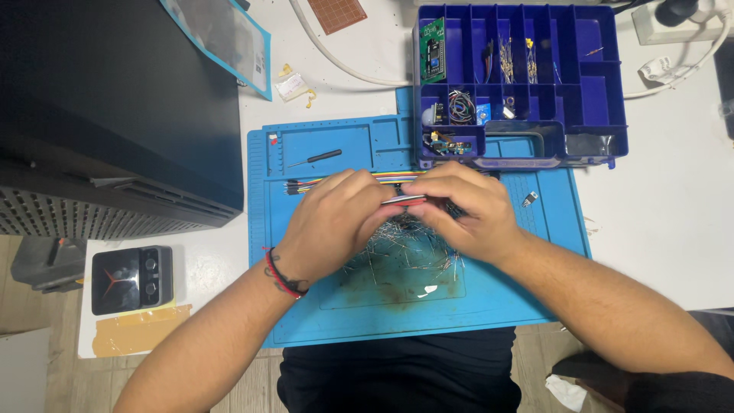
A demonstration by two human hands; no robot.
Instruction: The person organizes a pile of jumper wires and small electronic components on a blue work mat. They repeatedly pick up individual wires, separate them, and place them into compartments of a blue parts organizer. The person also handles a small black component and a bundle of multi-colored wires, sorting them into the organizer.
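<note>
A small bundle of red and dark wires (405, 200) is pinched between the fingertips of the left hand (332, 222) and the right hand (462, 210), both curled and brought close together above the middle of the blue mat (321, 317). A red string bracelet (279, 277) is worn on the left wrist. Just behind the hands, a flat ribbon of multicoloured wires (340, 180) is laid across the mat, and a heap of thin metal pins (405, 252) is spread beneath them. A small screwdriver (317, 158) is seen further back. A blue compartment box (520, 80) is set on the white worktop (665, 206) beyond the mat.
</note>
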